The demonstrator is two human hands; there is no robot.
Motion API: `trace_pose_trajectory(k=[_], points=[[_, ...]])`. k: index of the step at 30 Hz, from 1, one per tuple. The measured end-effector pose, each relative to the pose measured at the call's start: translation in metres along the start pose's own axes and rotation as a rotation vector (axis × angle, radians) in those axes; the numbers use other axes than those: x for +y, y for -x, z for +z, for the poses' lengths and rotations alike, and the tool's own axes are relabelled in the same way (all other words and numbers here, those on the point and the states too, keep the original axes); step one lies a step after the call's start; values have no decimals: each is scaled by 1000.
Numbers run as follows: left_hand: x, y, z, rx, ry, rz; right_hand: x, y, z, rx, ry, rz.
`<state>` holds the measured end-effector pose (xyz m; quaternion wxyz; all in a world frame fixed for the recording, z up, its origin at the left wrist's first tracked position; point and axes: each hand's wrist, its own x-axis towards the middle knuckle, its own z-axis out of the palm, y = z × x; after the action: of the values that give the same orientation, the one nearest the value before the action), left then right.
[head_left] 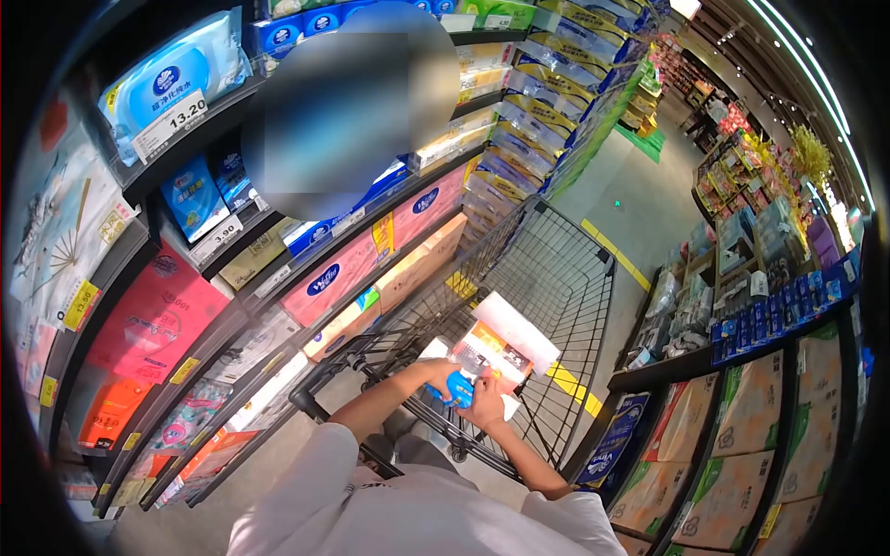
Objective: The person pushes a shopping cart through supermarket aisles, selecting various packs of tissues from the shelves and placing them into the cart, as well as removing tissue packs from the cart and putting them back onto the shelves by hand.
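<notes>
Both forearms reach forward from the body and angle inward, bringing a shopper's bare hands together low over the near end of a black wire shopping cart (562, 271) in a store aisle. The left hand (434, 374), its forearm crossing from the left, grasps a small blue packet (459, 389), fingers curled at its upper side. The right hand (486, 404), forearm slanting up from the lower right, is bent with its fingers drawn in close beside the packet; whether it also grips it cannot be told. Just beyond the fingertips lies an orange-and-white package (499, 349), with a pale pink-and-white pack (519, 330) against its far side. Shelves of tissue packs (345, 278) line the left.
</notes>
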<state>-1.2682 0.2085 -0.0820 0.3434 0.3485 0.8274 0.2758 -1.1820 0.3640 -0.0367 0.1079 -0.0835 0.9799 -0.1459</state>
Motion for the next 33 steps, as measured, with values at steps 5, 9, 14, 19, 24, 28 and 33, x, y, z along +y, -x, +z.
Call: trace_pose_trajectory(k=[5,9,14,19,24,28,33], points=[[5,-5,11,72,-51,-40,12,-16,-17,-286,-110,17],[5,-14,16,44,0,-51,27,-23,-6,-357,-39,0],[20,-10,19,127,52,-6,23,-11,-15,-299,-47,33],[39,-3,-10,145,155,122,34,-14,-39,-260,-201,-73],[99,56,-83,336,291,54,8,-15,-86,-181,-870,-283],[104,111,-117,612,380,130,-7,-31,-84,-255,-1255,-111],[104,170,-116,748,528,136,-85,-56,-111,-7,-1424,-200]])
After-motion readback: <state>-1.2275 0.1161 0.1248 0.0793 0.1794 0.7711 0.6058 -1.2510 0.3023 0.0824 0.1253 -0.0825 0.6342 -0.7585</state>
